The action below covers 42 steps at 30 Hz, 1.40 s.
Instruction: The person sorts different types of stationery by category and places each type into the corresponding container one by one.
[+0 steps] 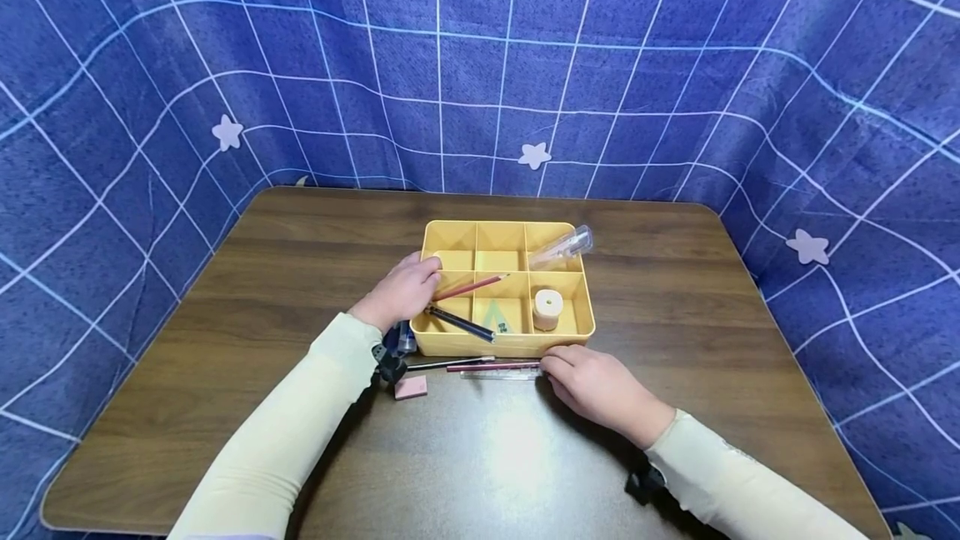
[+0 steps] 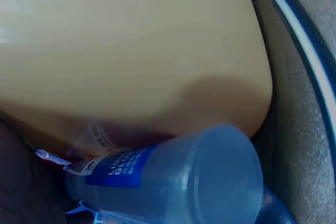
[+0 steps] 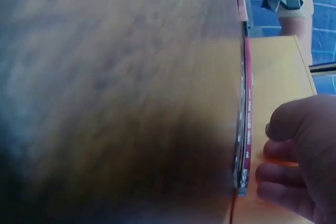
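A yellow six-compartment box (image 1: 525, 345) stands on the table. My left hand (image 1: 408, 286) grips its left rim, fingers bent over the edge. Near those fingers, a red pencil (image 1: 472, 287) and a dark pen (image 1: 459, 323) lie across the front compartments. Between the box's front wall and me lie another red pencil (image 3: 249, 114), a dark thin pen (image 1: 442, 363) and a clear ruler (image 1: 501, 375). My right hand (image 1: 600, 386) is at the right end of these, fingers loosely bent, with the fingertips just beside the pencil in the right wrist view.
Inside the box are a cream round piece with a hole (image 1: 547, 307), a green triangle (image 1: 497, 319) and a clear plastic packet (image 1: 562, 247) poking over the right rim. A pink eraser (image 1: 411, 387) lies in front; a blue-labelled clear tube (image 2: 173, 177) lies along the left wall.
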### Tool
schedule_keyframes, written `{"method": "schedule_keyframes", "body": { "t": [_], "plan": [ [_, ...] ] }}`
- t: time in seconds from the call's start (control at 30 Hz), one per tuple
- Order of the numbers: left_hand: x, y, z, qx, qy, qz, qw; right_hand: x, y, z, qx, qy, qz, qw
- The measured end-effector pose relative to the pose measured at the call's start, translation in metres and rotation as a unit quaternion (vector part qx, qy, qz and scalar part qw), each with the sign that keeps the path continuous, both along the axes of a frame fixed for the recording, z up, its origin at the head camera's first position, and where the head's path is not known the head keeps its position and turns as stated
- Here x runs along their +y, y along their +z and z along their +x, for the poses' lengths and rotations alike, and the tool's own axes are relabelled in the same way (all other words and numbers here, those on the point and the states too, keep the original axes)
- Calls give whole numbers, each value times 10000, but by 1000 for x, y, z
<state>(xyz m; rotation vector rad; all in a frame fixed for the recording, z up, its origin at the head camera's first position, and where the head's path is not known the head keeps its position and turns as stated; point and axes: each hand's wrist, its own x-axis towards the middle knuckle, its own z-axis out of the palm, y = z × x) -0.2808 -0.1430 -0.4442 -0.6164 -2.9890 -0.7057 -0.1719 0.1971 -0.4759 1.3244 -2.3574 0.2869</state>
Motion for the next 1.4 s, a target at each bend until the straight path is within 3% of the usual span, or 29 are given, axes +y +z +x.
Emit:
{"method": "schedule_keyframes", "body": {
  "t": [0.33,0.57,0.77,0.87,1.03,1.23,1.4],
  "plan": [
    [-1,1,1,52,-12,33,10000,-13,5,1,12,-270,609,9978],
    [1,2,3,-8,12,-5,10000,-13,9,5,-292,-253,693,9968],
    [2,-1,2,-5,-24,-74,10000,-5,24,3,-382,403,283,9981],
    [2,-4,2,-37,-10,-131,9999,-3,37,0,-647,864,-76,9941],
    [1,-6,2,-33,9,-110,9999,-7,66,-6,-1545,1310,-465,9782],
    [-1,-6,1,72,3,-82,9999,-22,99,-21,-2536,1025,-1245,9538],
    [-2,-3,0,95,-23,-60,9999,-43,116,-39,-3390,756,-2128,9133]
  ]
}}
